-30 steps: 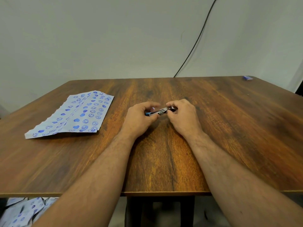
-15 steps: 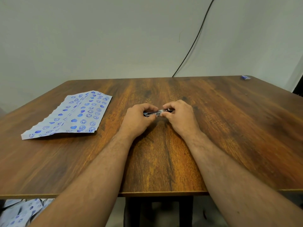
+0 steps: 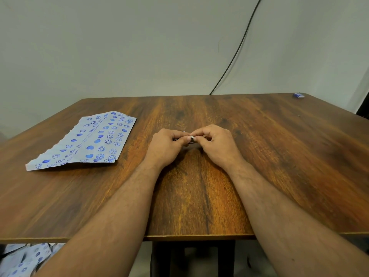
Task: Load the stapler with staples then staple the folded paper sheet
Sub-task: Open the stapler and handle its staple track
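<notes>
Both hands meet mid-surface (image 3: pixel 199 196): left hand (image 3: pixel 164 145) and right hand (image 3: pixel 216 143) curl their fingers around the small stapler (image 3: pixel 192 138), mostly hidden. Folded paper sheet (image 3: pixel 85 140) lies far left.

The setting is a plain indoor room with a work table, not a fitted kitchen or workshop; whether it is a home or an office cannot be told. The wooden table (image 3: pixel 279 166) has a dark wood-grain top and dark legs beneath its near edge. Directly behind the table stands a bare, pale wall (image 3: pixel 139 47). A black cable (image 3: pixel 237 50) runs down the wall and meets the table's far edge. Below the table's near left corner, patterned paper sheets (image 3: pixel 22 260) lie on the floor. A small blue object (image 3: pixel 298 95) sits at the table's far right corner.
</notes>
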Tool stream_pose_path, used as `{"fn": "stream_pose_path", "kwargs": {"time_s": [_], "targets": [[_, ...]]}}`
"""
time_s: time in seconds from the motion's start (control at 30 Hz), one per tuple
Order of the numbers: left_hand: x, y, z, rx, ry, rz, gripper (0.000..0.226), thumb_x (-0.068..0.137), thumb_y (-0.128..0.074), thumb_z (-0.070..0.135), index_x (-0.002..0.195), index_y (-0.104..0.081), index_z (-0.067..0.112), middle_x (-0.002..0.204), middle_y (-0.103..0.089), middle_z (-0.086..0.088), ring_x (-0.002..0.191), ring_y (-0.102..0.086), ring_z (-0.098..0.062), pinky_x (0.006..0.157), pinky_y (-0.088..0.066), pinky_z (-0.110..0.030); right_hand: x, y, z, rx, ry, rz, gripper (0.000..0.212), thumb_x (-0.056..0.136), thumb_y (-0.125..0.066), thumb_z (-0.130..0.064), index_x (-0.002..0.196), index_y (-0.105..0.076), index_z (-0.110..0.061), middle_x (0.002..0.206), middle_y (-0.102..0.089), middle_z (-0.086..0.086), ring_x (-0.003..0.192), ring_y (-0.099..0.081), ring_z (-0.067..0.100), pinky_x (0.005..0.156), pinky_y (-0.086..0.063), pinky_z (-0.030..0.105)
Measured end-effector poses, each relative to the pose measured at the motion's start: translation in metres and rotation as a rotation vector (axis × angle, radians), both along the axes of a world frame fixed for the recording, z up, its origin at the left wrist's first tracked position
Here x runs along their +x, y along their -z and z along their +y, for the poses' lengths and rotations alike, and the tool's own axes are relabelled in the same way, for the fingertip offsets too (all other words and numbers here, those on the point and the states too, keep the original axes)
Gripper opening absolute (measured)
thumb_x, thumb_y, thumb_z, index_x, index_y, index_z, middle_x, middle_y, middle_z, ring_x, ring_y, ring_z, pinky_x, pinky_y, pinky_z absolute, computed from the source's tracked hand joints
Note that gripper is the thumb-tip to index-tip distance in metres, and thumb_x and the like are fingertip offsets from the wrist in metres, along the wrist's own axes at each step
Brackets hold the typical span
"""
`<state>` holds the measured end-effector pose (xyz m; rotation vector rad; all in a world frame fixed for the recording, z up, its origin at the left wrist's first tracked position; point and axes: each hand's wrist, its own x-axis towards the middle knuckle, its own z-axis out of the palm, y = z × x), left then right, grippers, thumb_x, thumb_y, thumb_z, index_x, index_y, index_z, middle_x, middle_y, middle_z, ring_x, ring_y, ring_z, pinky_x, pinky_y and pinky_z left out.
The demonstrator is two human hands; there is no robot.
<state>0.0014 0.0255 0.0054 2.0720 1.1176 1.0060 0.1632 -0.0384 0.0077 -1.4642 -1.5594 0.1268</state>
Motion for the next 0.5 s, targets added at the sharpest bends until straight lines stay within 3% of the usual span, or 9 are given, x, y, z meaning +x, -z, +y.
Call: {"fn": "stream_pose_path", "kwargs": {"time_s": [0.1, 0.23, 0.33, 0.5], "targets": [[0.0011, 0.0018, 0.0009, -0.011, 0.011, -0.013, 0.016, 0.091, -0.071, 0.033, 0.102, -0.081, 0.032, 0.11, -0.077, 0.011, 0.1, -0.071, -0.008, 0.097, -0.053, -0.035, -0.0004, 0.0001, -0.0013, -0.005, -0.003, -0.011, 0.015, 0.088, -0.07, -0.018, 0.094, -0.081, -0.027, 0.086, -0.068, -0.019, 0.084, -0.062, -0.004, 0.075, -0.042, 0.009], [0.002, 0.0024, -0.0004, 0.022, 0.009, 0.021, 0.015, 0.091, -0.069, 0.034, 0.1, -0.082, 0.033, 0.103, -0.079, 0.008, 0.105, -0.068, -0.004, 0.094, -0.05, -0.026, 0.0004, 0.0008, -0.0008, -0.033, -0.009, 0.032, 0.008, 0.084, -0.076, -0.024, 0.09, -0.081, -0.025, 0.085, -0.074, -0.014, 0.084, -0.066, 0.0, 0.077, -0.05, 0.019], [0.003, 0.0026, -0.0007, 0.06, 0.009, 0.046, 0.017, 0.093, -0.067, 0.036, 0.102, -0.081, 0.032, 0.103, -0.079, 0.006, 0.107, -0.067, -0.005, 0.086, -0.044, -0.021, 0.001, 0.0013, 0.0005, -0.045, -0.01, 0.066, 0.006, 0.085, -0.077, -0.024, 0.088, -0.081, -0.023, 0.084, -0.075, -0.013, 0.084, -0.067, 0.0, 0.077, -0.049, 0.017], [0.0038, 0.0032, -0.0021, 0.09, -0.005, 0.067, 0.019, 0.093, -0.067, 0.038, 0.105, -0.08, 0.031, 0.107, -0.078, 0.007, 0.105, -0.066, -0.007, 0.089, -0.044, -0.021, 0.0016, 0.0023, 0.0025, -0.035, 0.022, 0.041, 0.006, 0.086, -0.075, -0.023, 0.089, -0.08, -0.023, 0.083, -0.074, -0.014, 0.081, -0.066, -0.002, 0.074, -0.047, 0.014]]}}
